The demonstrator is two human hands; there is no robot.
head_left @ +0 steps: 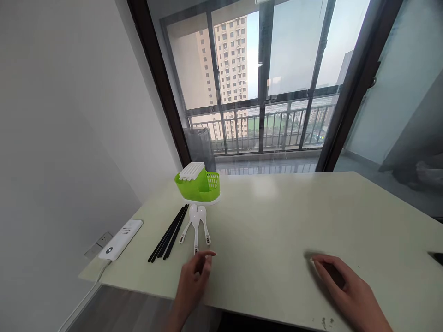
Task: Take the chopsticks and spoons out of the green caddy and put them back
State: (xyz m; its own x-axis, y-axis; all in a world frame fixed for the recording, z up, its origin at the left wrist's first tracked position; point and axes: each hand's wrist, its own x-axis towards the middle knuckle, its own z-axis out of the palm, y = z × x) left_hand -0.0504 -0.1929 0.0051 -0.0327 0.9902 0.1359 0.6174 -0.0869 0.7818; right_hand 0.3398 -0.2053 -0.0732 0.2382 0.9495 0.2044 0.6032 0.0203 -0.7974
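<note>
Your left hand (194, 276) hovers low over the near-left part of the table (284, 221), fingers loosely curled and a little blurred, holding nothing; its fingertips sit just short of the handle ends of the 3 white spoons (196, 222). Those spoons lie flat in a small fan: bowls bunched together at the far end, close to the green caddy, handles spreading toward you. The middle one runs almost straight toward you, the left one slants toward your left, the right one slightly to the right. Their long axes run roughly away from you, near to far.

Just left of the spoons lies a bundle of black chopsticks (169, 234), packed side by side, long axis on a diagonal: the far ends point up toward the caddy, the near ends point toward the table's left front corner. The pile and the spoons are near each other at the far ends and spread apart toward you (whether they touch there is hard to tell).

The green caddy (199, 183) stands upright beyond both, with a white slotted insert on its left side and an open slatted basket on its right.

Your right hand (341, 281) rests palm down on the table well to the right, fingers together and pointing left, nothing under it that shows.

A white power strip (121, 239) lies at the table's left edge.
</note>
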